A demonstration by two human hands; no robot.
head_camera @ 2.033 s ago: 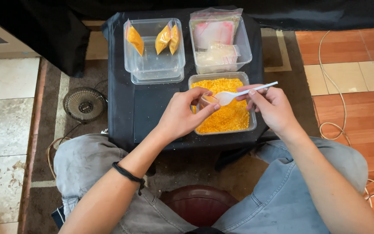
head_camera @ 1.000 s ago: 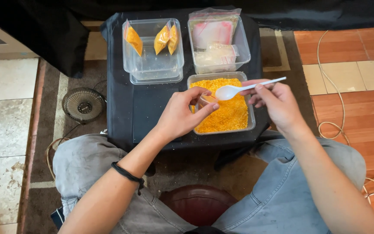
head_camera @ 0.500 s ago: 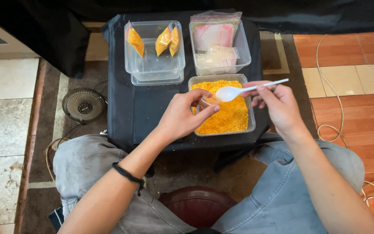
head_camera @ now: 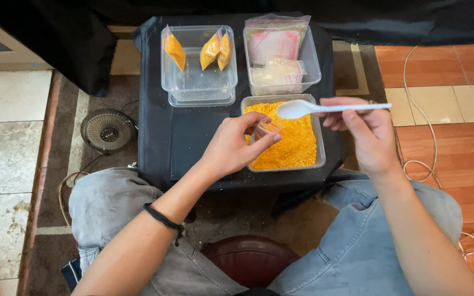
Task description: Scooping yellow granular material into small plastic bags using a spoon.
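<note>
My left hand [head_camera: 234, 147] holds a small clear bag [head_camera: 268, 129] partly filled with orange powder, over a clear tub of orange powder [head_camera: 292, 143]. My right hand [head_camera: 370, 134] grips a white plastic spoon [head_camera: 316, 108] by its handle, its bowl pointing left above the tub and close to the bag. The tub sits on a small black-covered table [head_camera: 193, 137] between my knees.
At the back left a clear container [head_camera: 197, 77] holds three filled orange bags. At the back right another clear container [head_camera: 281, 55] holds a stack of empty zip bags. A small round fan [head_camera: 107, 130] lies on the floor left of the table. Cables [head_camera: 412, 109] trail right.
My right hand has lifted the spoon off the powder and drawn it slightly right and up. My left hand has kept the small bag over the tub.
</note>
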